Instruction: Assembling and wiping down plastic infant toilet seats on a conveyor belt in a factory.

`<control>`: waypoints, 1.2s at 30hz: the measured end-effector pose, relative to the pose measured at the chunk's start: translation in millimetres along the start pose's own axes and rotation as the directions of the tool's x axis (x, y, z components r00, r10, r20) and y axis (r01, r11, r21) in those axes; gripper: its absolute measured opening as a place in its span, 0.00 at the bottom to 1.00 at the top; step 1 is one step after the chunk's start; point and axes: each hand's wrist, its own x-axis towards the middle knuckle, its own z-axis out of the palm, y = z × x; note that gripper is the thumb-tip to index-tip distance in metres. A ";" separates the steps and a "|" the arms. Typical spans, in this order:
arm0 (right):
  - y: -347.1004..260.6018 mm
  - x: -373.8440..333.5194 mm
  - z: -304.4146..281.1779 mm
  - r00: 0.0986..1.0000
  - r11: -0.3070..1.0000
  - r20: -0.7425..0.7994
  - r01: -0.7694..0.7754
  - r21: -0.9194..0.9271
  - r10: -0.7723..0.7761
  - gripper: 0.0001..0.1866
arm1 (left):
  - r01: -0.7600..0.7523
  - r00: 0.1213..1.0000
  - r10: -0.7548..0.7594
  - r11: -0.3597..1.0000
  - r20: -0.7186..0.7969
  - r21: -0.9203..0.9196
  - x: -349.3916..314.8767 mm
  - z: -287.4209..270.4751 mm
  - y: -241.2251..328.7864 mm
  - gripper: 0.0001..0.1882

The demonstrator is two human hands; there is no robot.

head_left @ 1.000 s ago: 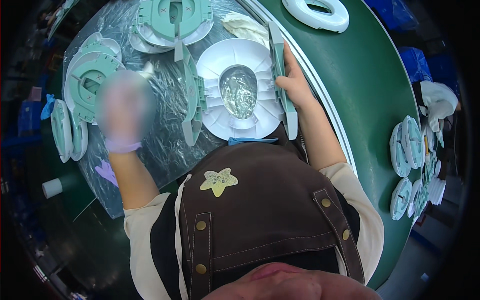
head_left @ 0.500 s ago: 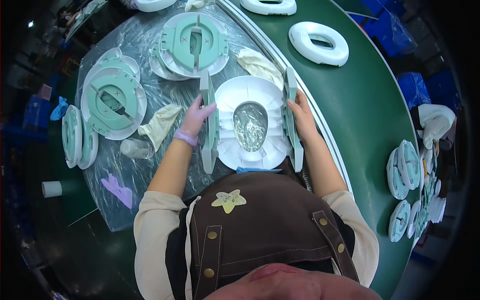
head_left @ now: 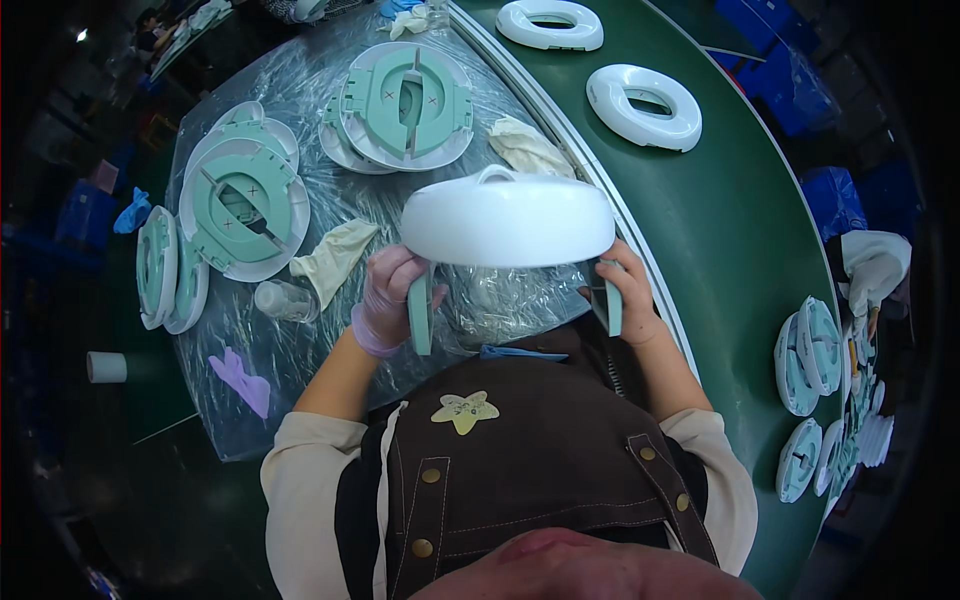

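Note:
I hold a white round plastic seat [head_left: 508, 220] tipped up on edge above the plastic-covered table [head_left: 300, 120], its rim facing me. My left hand [head_left: 392, 298], in a thin purple glove, grips the mint-green leg [head_left: 421, 316] on its left side. On the right side, my right hand [head_left: 627, 296] grips the other mint-green leg [head_left: 606, 303]. A clear plastic bag [head_left: 505, 300] lies crumpled on the table under the seat.
Stacks of white and mint-green seats [head_left: 405, 105] [head_left: 243, 205] lie on the table, more [head_left: 165, 268] stand on edge at left. White rings [head_left: 644, 104] [head_left: 550, 24] ride the green conveyor [head_left: 740, 230]. Cloths [head_left: 334, 258] [head_left: 527, 148], a purple glove [head_left: 241, 378], more seats [head_left: 806, 350] at right.
The white seat lay flat on the table with its underside up; both hands took its legs and have lifted and tipped it up on edge.

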 end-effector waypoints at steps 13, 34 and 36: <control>35.5 24.5 20.4 0.660 0.519 0.060 -0.641 0.566 0.749 0.26 | 0.593 0.785 -0.574 0.588 0.233 -0.549 31.2 40.6 -20.3 0.32; 43.6 40.9 110.3 0.750 0.652 0.081 -0.509 -0.562 0.656 0.38 | 0.833 0.521 -0.786 0.382 0.333 -0.401 33.4 97.7 -63.3 0.26; 42.8 40.8 109.2 0.746 0.651 0.080 -0.517 -0.556 0.661 0.38 | 0.836 0.521 -0.783 0.390 0.340 -0.385 35.7 99.0 -64.5 0.26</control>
